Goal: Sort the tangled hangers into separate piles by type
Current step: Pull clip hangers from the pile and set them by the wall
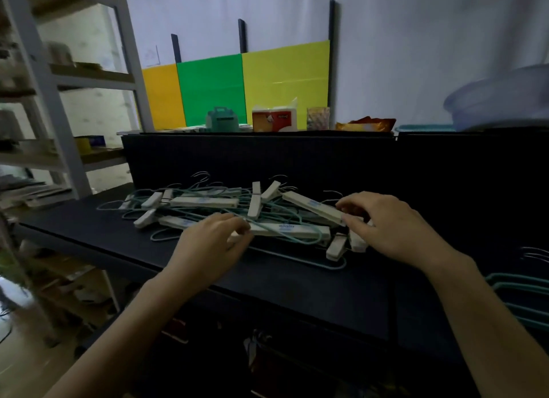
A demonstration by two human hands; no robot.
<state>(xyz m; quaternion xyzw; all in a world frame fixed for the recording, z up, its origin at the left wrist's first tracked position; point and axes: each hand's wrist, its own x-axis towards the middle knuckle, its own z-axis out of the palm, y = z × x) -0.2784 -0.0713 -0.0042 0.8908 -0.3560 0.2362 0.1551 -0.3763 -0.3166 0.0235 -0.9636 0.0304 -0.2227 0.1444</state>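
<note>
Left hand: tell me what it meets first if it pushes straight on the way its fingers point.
The nearest white clip-hanger bar: the left hand points right and slightly away, and its fingertips seem to pinch that bar's end. Teal wire hangers cross it; depth is unclear.

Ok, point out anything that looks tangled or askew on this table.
The white clip hangers lie crisscross, threaded through green wire hangers in one heap; a neater wire stack sits apart at right.

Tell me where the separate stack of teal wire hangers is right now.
Head view, far right edge: the teal wire hangers lie on the dark table, to the right of the right hand and apart from the tangled pile.
</note>
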